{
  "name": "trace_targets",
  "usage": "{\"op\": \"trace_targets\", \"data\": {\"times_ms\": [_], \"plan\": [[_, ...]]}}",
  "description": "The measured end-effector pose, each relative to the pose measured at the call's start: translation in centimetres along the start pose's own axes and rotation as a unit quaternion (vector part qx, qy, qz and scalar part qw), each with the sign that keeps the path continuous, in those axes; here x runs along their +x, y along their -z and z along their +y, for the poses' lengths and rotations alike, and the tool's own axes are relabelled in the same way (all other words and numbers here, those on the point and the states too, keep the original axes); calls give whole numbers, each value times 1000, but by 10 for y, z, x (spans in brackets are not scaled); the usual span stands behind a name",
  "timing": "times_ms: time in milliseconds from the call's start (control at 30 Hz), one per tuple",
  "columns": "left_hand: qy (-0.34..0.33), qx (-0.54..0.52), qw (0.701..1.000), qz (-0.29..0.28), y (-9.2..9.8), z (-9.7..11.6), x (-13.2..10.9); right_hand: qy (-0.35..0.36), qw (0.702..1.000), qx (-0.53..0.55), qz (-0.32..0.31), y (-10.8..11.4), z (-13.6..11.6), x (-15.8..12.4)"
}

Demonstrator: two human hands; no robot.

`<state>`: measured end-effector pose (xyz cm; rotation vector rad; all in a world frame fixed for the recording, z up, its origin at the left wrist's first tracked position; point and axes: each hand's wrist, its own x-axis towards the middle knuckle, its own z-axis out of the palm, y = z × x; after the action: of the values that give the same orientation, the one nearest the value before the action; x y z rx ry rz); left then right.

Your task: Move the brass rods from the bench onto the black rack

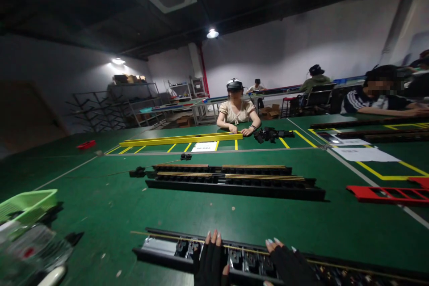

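A long black channel-shaped rail lies along the near edge of the table. It holds a row of black plastic blocks, and a thin brass-coloured strip runs lengthwise over them, its left end sticking out past the rail. My left hand, in a black fingerless glove, rests across the rail with its fingers stretched over the strip to the far wall. Farther right, my right hand, gloved alike, reaches over the same rail, fingers extended at the far wall and thumb on the near side. What lies beneath both palms is hidden.
Similar black rails with brass strips lie ahead. A green basket and clear plastic bag stand at left, red frames at right. Across the table, a person has hands by a yellow rail.
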<state>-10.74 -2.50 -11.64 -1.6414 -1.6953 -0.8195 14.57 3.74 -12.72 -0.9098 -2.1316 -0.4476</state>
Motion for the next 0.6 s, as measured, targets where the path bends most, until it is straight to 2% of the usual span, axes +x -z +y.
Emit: {"op": "trace_targets", "data": {"times_ms": [167,333,467,600], "plan": [[-25,14,1000,13,10,8,0,42,998,-16,35,1,6,-1],[-47,23,999,-10,36,15,10,49,998,-37,9,17,3,2],[-33,46,996,-71,52,1,21,45,998,-49,-1,25,0,5],[-20,48,997,-61,42,-20,19,50,997,-59,-5,27,-1,6]]}}
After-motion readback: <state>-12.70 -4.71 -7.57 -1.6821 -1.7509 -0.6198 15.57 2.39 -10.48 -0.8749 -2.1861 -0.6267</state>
